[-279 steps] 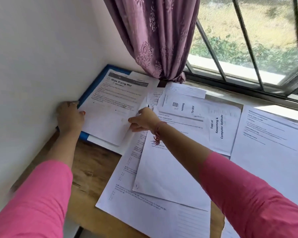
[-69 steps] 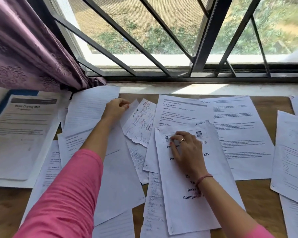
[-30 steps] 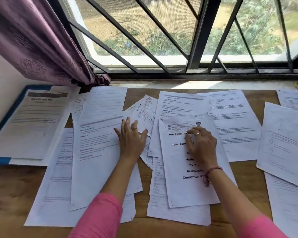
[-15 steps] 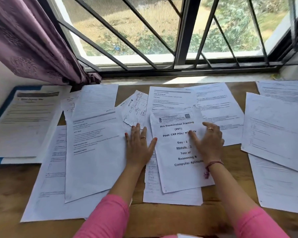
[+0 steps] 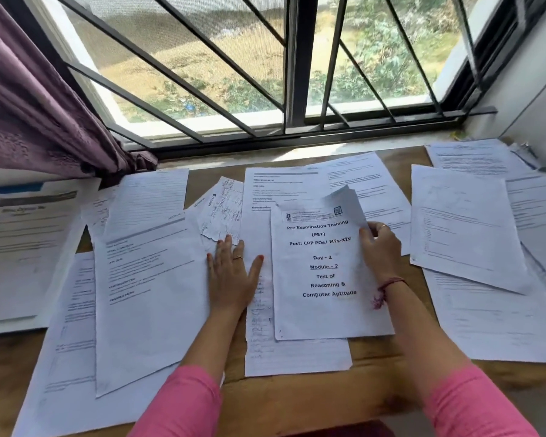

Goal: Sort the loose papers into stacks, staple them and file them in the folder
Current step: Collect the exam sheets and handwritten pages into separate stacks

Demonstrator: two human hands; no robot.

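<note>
Loose white papers cover the wooden table [image 5: 297,402]. In the middle lies a sheet headed "Pre Examination Training" [image 5: 325,279]. My right hand [image 5: 380,247] grips its right edge, and the top right corner curls upward. My left hand [image 5: 232,272] lies flat, fingers spread, on the papers just left of that sheet. A large printed sheet [image 5: 148,298] lies left of my left hand. A torn handwritten scrap [image 5: 223,212] sits beyond my left fingers. The blue folder [image 5: 10,189] is at the far left, with a printed page [image 5: 22,247] on top of it.
More sheets [image 5: 464,222] overlap on the right, up to the wall. The barred window [image 5: 297,74] runs along the table's far edge. A purple curtain [image 5: 35,105] hangs at the back left, its hem touching the table.
My right hand has slid to the right edge of the "Pre Examination Training" sheet and lifted its top right corner. My left hand has stayed flat in place.
</note>
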